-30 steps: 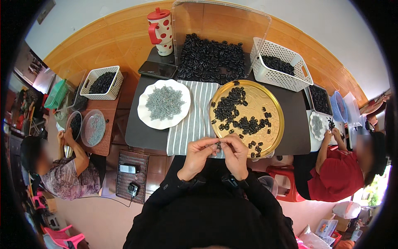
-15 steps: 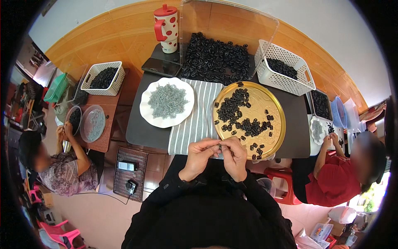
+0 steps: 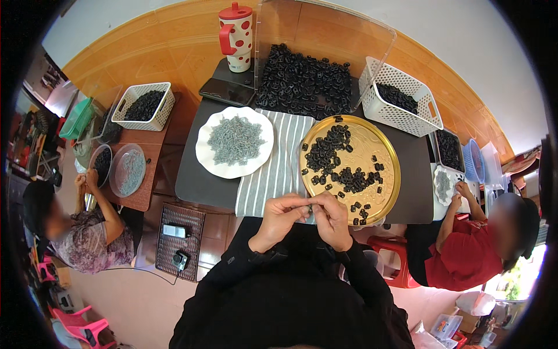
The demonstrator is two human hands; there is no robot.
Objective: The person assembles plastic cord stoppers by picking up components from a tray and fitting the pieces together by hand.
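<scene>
My left hand [image 3: 279,221] and my right hand [image 3: 332,220] meet at the table's near edge, fingertips pinched together. Between them is a small dark piece [image 3: 310,209], mostly covered by the fingers. Just beyond my right hand lies a round gold tray [image 3: 375,138] with many small black plastic pieces [image 3: 323,154] scattered over it. A grey-and-white striped cloth [image 3: 253,195] runs under the tray's left side, beyond my left hand. Left of it, a white scalloped plate [image 3: 204,129] holds a heap of small silvery screws [image 3: 236,139].
Black parts [image 3: 302,81] pile up behind the tray, inside a clear panel [image 3: 331,29]. A white basket [image 3: 401,122] stands at right; a dotted tumbler [image 3: 236,43] and a phone [image 3: 226,91] at back left. Co-workers sit at left [image 3: 93,232] and right [image 3: 465,250].
My hands stay together at the same spot, with the fingers shifting slightly around the small piece. The co-worker at right has moved their hands a little. The view has shifted slightly.
</scene>
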